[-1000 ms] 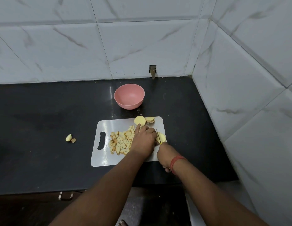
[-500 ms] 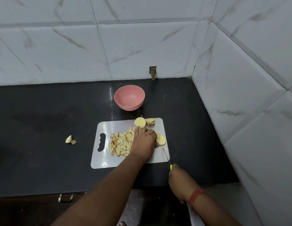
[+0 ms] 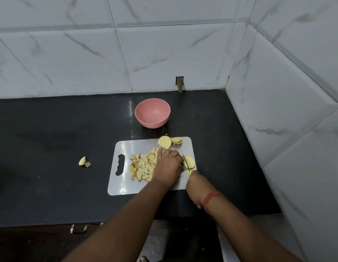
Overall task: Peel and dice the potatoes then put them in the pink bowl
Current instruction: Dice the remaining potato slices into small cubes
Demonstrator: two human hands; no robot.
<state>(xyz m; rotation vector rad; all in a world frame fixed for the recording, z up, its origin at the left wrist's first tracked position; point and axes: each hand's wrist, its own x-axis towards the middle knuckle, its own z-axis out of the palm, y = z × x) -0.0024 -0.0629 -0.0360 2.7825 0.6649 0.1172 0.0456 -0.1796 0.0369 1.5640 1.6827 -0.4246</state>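
Your right hand [image 3: 197, 188] grips the knife [image 3: 186, 163], blade running front-to-back across the potato piece [image 3: 190, 161] at the cutting board's [image 3: 138, 146] right edge; your left hand [image 3: 169, 167] presses it from the left.

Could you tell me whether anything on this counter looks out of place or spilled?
Two small potato scraps lie on the black counter, well left of the cutting board, apart from the diced pile. Nothing else stands out.

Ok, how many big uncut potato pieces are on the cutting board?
3. Two lie at the cutting board far edge: potato half, smaller piece. Third under the knife; the left hand may hide more.
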